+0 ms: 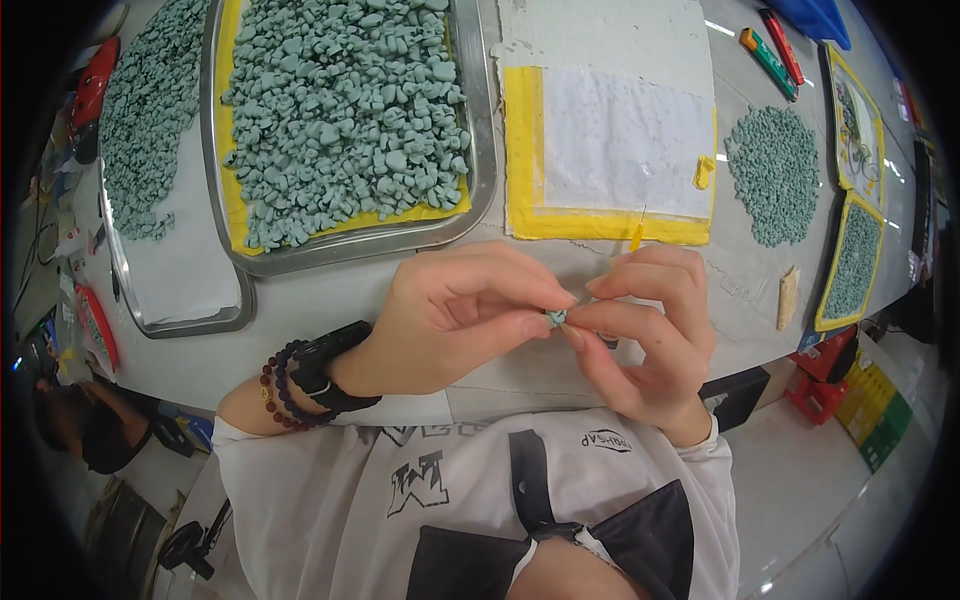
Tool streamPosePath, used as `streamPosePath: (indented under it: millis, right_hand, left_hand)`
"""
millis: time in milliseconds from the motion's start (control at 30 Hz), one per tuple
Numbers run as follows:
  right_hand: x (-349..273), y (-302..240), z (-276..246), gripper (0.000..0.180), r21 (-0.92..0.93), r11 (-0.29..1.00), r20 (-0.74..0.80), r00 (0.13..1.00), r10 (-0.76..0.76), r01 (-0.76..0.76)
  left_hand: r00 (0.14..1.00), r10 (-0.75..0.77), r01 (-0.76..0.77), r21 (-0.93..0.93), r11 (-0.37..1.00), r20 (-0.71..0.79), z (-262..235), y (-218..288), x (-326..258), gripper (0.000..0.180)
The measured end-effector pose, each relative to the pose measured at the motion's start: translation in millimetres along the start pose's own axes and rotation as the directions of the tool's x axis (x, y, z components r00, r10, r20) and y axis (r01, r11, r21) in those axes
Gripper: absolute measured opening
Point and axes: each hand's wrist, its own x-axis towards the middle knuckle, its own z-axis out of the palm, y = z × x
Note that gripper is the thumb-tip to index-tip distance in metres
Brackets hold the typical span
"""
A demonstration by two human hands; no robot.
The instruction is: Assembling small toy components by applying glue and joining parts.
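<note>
A small pale green piece (556, 317), shaped like a little pebble, is pinched between the fingertips of both hands. My left hand (455, 310) closes thumb and forefinger on its left side. From the other side, my right hand (650, 325) grips it with thumb and forefinger, its other fingers curled. Just beyond the right fingers, a yellow-handled needle tool (637, 237) points away; whether it touches the hand I cannot tell. In front of both hands lies a yellow-edged white sheet (625, 140) on a board. Fine detail of the green piece is hidden by fingers.
A metal tray (365, 243) heaped with green pieces stands far left, beside another metal tray (190, 322). To the right are a loose pile of green pieces (772, 175), a green cutter (768, 62), a red cutter (782, 45) and a yellow-edged tray (828, 318).
</note>
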Motion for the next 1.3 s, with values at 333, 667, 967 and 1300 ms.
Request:
streamPosePath:
  millis: [333,667,967,1300]
  right_hand:
    - [-1,2,8,0.026,0.002,1.000,-0.016,1.000,-0.015,0.015]
    - [1,-7,6,0.029,-0.069,0.998,0.006,1.000,0.007,-0.006]
    - [-32,14,-48,0.016,-0.108,0.988,-0.174,0.981,0.091,-0.111]
    - [-10,-6,-43,0.065,-0.266,0.959,0.275,0.945,0.177,-0.102]
  left_hand:
    - [0.994,0.104,-0.106,0.298,0.949,0.023,-4,-3,-2,0.025]
    - [0.985,0.171,-0.154,0.342,0.927,-0.022,1,6,-2,0.022]
    - [0.652,0.669,0.269,0.933,0.239,-0.358,-80,99,-90,0.024]
    - [0.812,0.576,0.245,0.951,-0.189,-0.095,-112,95,-28,0.017]
